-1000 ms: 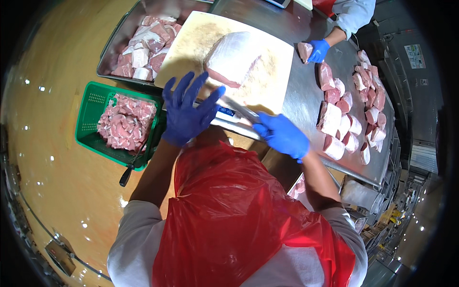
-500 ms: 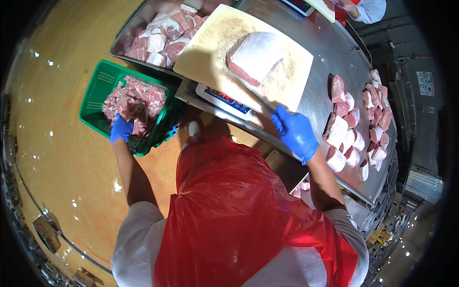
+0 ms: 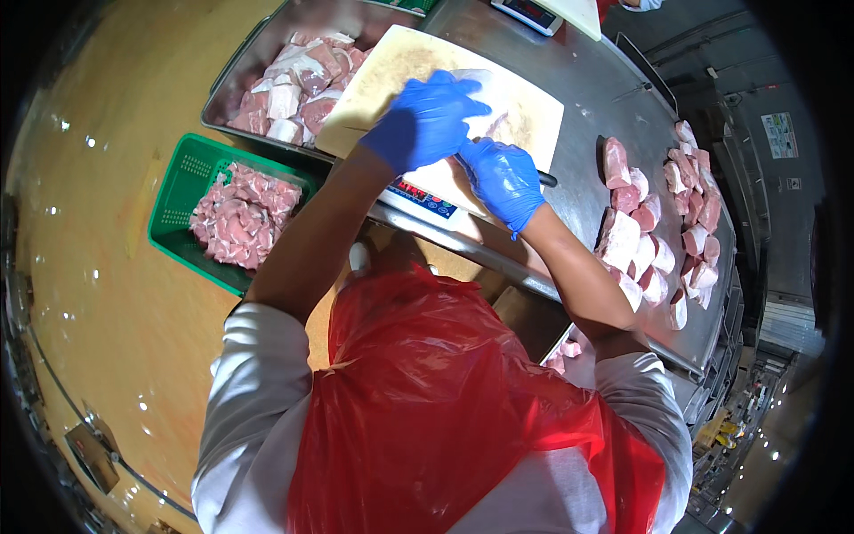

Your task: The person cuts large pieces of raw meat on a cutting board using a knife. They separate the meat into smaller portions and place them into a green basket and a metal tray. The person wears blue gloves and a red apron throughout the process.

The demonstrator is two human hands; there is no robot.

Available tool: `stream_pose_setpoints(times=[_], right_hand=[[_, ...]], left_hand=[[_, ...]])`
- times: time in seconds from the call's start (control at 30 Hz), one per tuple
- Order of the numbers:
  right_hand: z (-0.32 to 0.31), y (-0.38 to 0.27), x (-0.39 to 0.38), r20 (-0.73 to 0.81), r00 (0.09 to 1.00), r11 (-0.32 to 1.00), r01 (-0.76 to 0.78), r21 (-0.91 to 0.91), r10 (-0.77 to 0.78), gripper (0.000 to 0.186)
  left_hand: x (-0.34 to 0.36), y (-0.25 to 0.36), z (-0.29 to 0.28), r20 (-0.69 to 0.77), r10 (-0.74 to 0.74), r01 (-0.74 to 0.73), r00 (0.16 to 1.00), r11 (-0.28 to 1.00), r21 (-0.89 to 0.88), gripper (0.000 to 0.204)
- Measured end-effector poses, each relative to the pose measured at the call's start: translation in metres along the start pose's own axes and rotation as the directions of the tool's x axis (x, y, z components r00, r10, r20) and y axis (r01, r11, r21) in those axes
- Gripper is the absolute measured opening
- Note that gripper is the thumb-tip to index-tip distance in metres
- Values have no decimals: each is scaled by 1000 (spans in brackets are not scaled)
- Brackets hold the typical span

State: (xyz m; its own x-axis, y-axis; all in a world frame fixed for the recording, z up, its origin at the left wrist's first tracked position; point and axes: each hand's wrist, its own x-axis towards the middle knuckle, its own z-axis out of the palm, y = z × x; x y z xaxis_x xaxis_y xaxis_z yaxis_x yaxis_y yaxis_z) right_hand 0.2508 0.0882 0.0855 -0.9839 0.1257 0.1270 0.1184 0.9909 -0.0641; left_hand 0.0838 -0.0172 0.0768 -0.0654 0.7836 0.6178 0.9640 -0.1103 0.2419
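A slab of pale meat (image 3: pixel 509 102) lies on the cream cutting board (image 3: pixel 374 98), mostly covered by my hands. My left hand (image 3: pixel 422 125), in a blue glove, reaches across it from the left with fingers stretched out and apart over the meat. Close beside it, my right hand (image 3: pixel 504 182), also blue-gloved, is closed around a knife. The dark end of the knife's handle (image 3: pixel 548 180) sticks out past the right side of that hand; its blade is hidden. Beneath the board, a scale (image 3: pixel 427 201) with a lit red display shows.
Meat chunks (image 3: pixel 302 80) fill a metal tub (image 3: pixel 233 111) at the far left. A green basket (image 3: pixel 173 200) below it holds meat trimmings (image 3: pixel 240 218). Cut meat pieces (image 3: pixel 636 231) lie in rows along the right of the steel table (image 3: pixel 578 133). Another scale (image 3: pixel 529 13) stands at the far edge.
My left hand has left the trimmings in the green basket and come up over the meat on the board. My right hand has moved left and up, onto the board's near side, with the knife.
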Motion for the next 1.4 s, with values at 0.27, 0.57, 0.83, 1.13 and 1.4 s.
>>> stream_pose_setpoints(times=[0.27,0.57,0.83,1.13,1.4], right_hand=[[-4,40,-65,-13,935,888,-331,320,353,22],[2,-8,-9,-55,946,881,-275,386,320,20],[-26,59,-116,263,933,967,-255,8,244,21],[-17,61,-111,10,918,827,-362,431,397,19],[-6,27,-82,-11,876,759,-411,505,482,20]], left_hand=[[25,-16,-55,-539,-407,271,737,909,-316,16],[-80,84,47,-194,-611,517,767,769,-377,25],[-110,72,13,-213,-722,656,658,689,-308,17],[-56,87,48,-223,-387,359,895,920,-155,18],[-74,-38,39,-251,-272,262,929,962,-74,17]])
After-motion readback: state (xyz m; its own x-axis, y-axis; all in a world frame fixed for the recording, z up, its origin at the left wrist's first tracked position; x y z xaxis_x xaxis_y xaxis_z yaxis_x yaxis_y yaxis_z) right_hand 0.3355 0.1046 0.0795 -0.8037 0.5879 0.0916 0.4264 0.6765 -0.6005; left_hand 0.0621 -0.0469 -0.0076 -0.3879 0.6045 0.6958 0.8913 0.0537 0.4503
